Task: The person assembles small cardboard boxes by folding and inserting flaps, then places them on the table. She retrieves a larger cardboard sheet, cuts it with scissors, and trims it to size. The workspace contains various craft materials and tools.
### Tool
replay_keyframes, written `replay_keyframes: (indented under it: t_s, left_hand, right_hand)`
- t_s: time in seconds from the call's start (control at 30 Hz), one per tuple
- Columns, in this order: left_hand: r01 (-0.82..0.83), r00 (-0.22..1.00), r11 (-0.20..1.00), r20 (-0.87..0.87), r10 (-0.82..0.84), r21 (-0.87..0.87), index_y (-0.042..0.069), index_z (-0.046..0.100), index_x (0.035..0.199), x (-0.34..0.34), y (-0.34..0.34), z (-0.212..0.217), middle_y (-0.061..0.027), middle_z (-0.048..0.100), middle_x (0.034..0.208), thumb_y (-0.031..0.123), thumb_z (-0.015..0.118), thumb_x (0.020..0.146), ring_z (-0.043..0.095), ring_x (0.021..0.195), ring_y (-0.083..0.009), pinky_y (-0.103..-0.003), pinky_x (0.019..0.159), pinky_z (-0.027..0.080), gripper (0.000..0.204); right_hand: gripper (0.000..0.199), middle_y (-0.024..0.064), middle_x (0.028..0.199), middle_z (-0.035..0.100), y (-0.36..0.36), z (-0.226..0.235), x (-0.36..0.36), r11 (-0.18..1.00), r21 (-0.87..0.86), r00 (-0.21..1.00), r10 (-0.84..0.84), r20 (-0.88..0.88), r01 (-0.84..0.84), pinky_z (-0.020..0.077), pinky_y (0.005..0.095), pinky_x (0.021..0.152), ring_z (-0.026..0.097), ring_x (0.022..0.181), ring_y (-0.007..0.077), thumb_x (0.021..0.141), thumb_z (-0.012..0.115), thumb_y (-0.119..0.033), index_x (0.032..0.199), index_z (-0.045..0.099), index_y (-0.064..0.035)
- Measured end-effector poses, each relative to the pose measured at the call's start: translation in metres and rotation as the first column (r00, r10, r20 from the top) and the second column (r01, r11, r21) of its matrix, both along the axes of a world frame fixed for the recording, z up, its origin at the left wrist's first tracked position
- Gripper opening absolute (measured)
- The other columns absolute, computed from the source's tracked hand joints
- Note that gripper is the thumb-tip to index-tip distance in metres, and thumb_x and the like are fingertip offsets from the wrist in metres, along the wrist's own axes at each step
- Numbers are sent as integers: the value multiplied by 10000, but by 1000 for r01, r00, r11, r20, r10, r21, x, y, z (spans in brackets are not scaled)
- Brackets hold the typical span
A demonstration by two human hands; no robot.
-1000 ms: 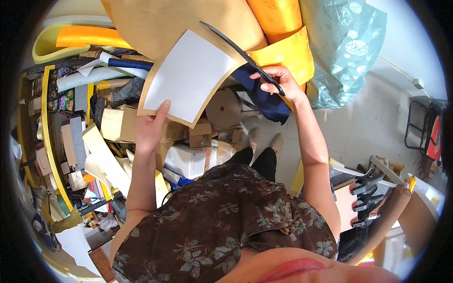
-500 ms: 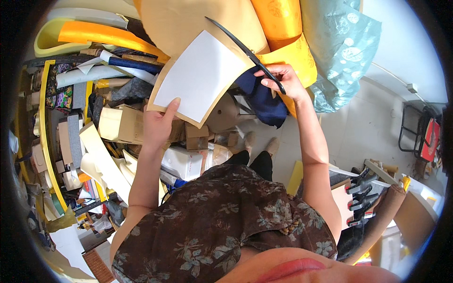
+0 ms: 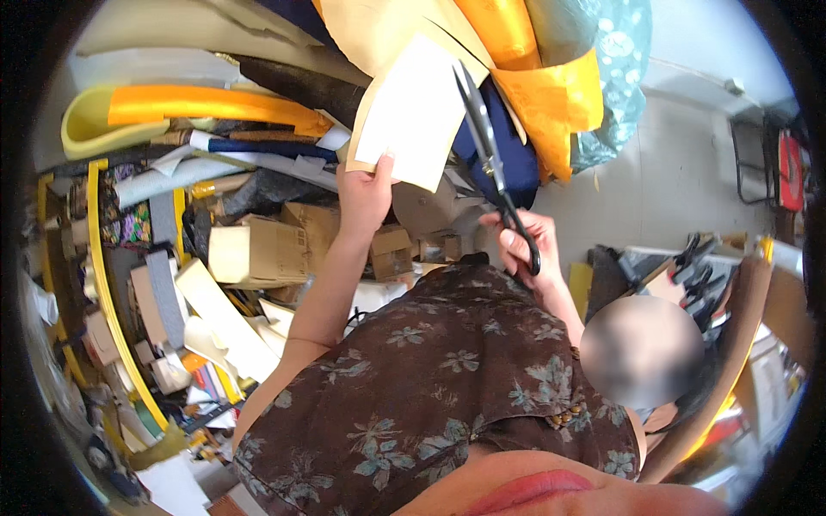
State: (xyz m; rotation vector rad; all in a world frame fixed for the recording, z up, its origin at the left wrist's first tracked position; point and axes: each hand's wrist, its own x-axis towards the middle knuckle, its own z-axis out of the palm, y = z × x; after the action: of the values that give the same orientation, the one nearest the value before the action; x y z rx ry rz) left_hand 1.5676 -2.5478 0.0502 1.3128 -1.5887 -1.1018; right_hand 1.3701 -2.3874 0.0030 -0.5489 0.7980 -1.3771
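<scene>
My left hand pinches the lower edge of a white sheet backed by tan card, thumb on top. A narrow tan border of the card shows along its left and lower edges. My right hand grips a large pair of black-handled scissors by the handles. The blades point up and away from me, slightly parted, just right of the sheet, with nothing visible between them. Behind the sheet stands a big tan sheet of material, with dark blue cloth beside it.
Yellow-orange fabric and a pale teal patterned wrapped roll stand at the far right. Cardboard boxes and crowded shelves with yellow posts fill the left. A brown roll leans at the near right; a black-framed chair stands beyond.
My right hand has drawn the scissors down toward my body, away from the sheet's upper right. My left hand has shifted right with the sheet. The view has turned slightly.
</scene>
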Motion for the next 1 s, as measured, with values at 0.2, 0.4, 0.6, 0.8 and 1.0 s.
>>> replay_keyframes:
  t_s: [0.2,0.4,0.6,0.8,1.0]
  left_hand:
    - [120,988,979,113,-102,-163,-40,616,1018,-9,-9,-25,-47,658,847,-20,550,921,615,768,-93,-234,636,516,119]
    - [194,949,981,-253,-190,-11,-25,562,969,-16,-5,-26,16,562,842,48,586,903,557,749,-83,-232,653,477,101]
    - [360,923,916,-76,-377,-176,11,467,1062,29,0,-56,11,463,720,225,597,920,535,686,-123,-233,654,474,287]
    - [342,918,872,-323,-230,351,-23,474,1134,60,19,-66,-42,519,822,174,566,931,577,762,-154,-241,705,499,297]
    - [310,946,948,-128,-299,68,-44,470,1209,0,6,-44,-87,555,950,120,525,943,609,833,-173,-241,729,519,318]
  right_hand:
    - [419,-1,605,513,2,34,61,995,-9,927,92,363,-95,335,226,394,476,425,86,933,602,-322,1094,620,64]
    - [339,1,612,519,-18,48,104,998,58,848,-16,530,-18,348,232,375,496,438,86,935,607,-279,1043,652,39]
    - [311,22,583,544,-36,77,125,977,65,804,-206,558,204,362,214,394,495,424,90,930,611,-255,902,629,54]
    - [314,8,542,529,-50,86,148,954,127,768,-293,569,270,354,214,392,473,407,77,929,611,-228,685,596,-30]
    - [275,1,627,541,-54,79,156,939,96,750,-324,576,331,368,202,379,496,432,73,957,575,-203,983,617,67]
